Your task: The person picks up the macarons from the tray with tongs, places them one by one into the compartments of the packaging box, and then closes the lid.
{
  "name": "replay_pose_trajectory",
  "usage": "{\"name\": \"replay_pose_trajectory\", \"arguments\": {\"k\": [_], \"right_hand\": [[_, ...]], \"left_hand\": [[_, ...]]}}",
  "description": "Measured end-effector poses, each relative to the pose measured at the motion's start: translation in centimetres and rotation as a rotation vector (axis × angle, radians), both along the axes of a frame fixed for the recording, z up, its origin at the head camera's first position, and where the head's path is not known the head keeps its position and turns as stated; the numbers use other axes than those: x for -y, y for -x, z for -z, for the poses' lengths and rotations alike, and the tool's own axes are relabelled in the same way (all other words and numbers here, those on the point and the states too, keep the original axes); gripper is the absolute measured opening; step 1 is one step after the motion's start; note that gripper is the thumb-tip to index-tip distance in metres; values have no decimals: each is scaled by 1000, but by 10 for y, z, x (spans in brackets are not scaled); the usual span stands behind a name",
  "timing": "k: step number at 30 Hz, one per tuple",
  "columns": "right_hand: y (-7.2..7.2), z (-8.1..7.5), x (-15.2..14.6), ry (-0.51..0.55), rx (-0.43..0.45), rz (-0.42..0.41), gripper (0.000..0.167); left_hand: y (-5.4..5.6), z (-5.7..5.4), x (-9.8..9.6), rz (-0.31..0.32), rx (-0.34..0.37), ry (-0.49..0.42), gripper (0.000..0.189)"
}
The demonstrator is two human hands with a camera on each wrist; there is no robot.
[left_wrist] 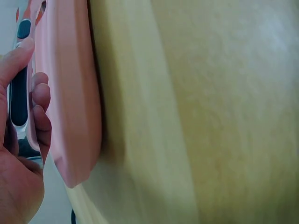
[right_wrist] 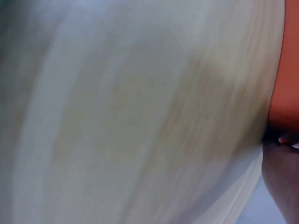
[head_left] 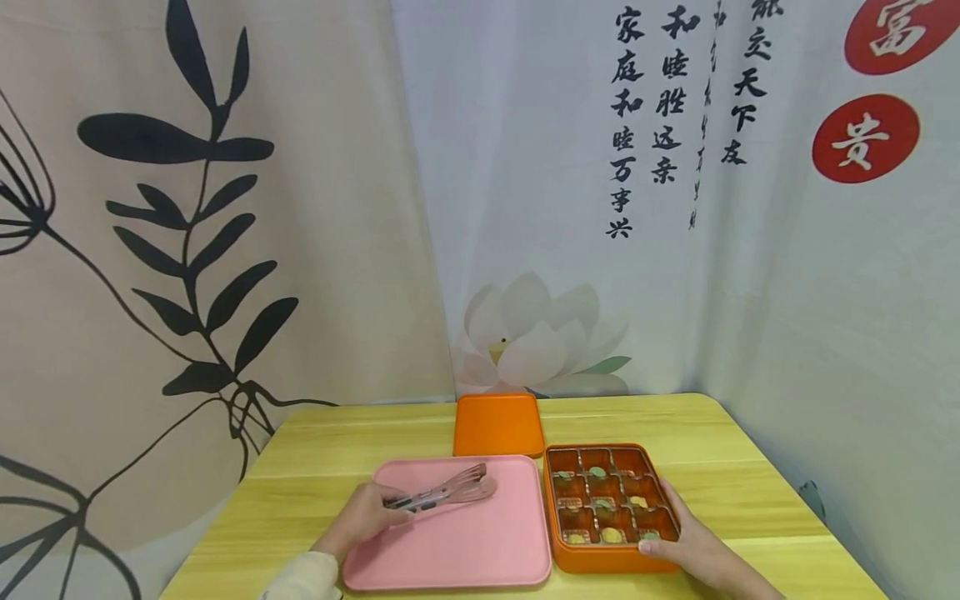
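My left hand (head_left: 367, 515) grips the dark handle of a pair of metal tongs (head_left: 457, 490), thumb along the top and fingers curled round beneath. The tongs extend to the right, their slotted heads over the upper part of a pink tray (head_left: 480, 550). On the tray's right stands an orange box (head_left: 611, 560) with a clear divided insert; small green and yellow pieces lie in several compartments. My right hand (head_left: 693, 542) holds this box at its right front corner, thumb over the rim and fingers along the outer side. In the right wrist view only the orange wall (right_wrist: 286, 84) and part of the hand show.
An orange lid (head_left: 498, 425) lies flat behind the tray, near the back edge of the yellow wood-grain table (head_left: 352, 429). A printed curtain (head_left: 360, 250) hangs right behind the table and along its right side.
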State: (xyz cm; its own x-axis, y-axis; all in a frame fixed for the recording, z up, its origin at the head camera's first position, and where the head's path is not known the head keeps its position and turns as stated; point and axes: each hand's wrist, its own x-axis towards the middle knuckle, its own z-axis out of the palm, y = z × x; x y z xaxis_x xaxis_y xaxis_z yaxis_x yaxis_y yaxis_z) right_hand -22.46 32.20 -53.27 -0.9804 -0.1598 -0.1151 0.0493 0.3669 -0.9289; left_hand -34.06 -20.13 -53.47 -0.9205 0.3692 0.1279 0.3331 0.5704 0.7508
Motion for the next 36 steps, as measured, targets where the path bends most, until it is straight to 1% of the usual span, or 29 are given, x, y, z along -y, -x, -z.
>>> {"name": "replay_pose_trajectory", "arguments": {"k": [3, 9, 11, 14, 16, 19, 21, 26, 31, 36], "right_hand": [[-1, -1, 0, -16, 4, 5, 108], [0, -1, -1, -35, 9, 19, 109], [1, -1, -1, -23, 6, 19, 110], [1, 0, -1, -2, 4, 15, 109], [1, 0, -2, -17, 3, 21, 109], [0, 1, -2, -47, 0, 31, 110], [-1, 0, -3, -65, 0, 36, 111], [0, 1, -4, -69, 9, 31, 111], [0, -1, -3, -60, 12, 33, 111], [0, -2, -3, -41, 17, 32, 111]], "left_hand": [[0, 1, 0, 12, -3, 2, 23], [0, 4, -2, -3, 45, 4, 20], [0, 4, -3, -7, 43, 7, 21], [-1, 4, -4, -3, 18, 14, 18], [-2, 4, -5, 1, 14, 15, 16], [-3, 3, -4, 3, 31, 8, 13], [-3, 3, -4, -3, 42, 2, 13], [-4, 3, -3, -25, 33, -6, 17], [-3, -1, -2, -52, 49, -6, 17], [-2, -6, -4, -56, 31, 25, 18]]}}
